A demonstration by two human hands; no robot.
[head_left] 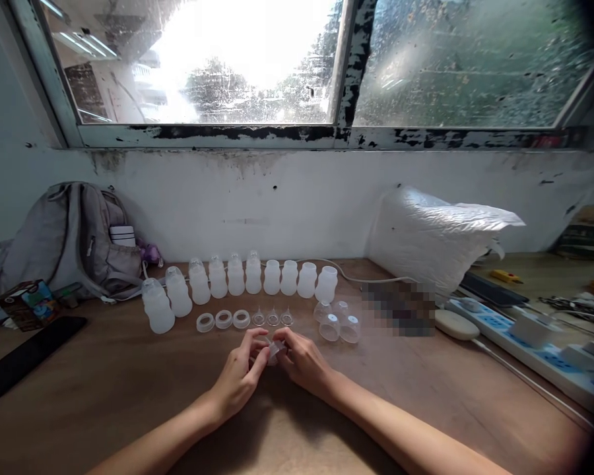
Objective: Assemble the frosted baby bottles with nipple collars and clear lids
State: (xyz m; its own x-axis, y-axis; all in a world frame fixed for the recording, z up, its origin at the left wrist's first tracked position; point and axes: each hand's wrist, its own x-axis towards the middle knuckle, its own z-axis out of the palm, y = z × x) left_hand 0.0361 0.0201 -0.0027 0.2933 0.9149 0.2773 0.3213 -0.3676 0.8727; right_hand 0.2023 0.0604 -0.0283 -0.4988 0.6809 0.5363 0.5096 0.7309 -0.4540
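Both my left hand (245,369) and my right hand (301,361) are closed, fingertips pinching a small translucent baby bottle top piece (276,352) between them, just above the table. It looks like a nipple with a collar ring, though my fingers hide much of it. Just beyond my hands lie white collar rings (224,320) and clear nipples (272,318), three of each, in a row. Clear domed caps (329,327) are grouped to the right. Behind them, frosted baby bottles stand in an arc: capped bottles (218,278) at left and centre, open-topped bottles (307,281) at right.
A grey backpack (69,231), a small carton (27,305) and a black phone-like slab (30,356) are at left. A silver-white bag (426,231), white power strip (515,336) and rounded cream device (456,324) with a cable occupy the right. The window wall (277,204) bounds the back.
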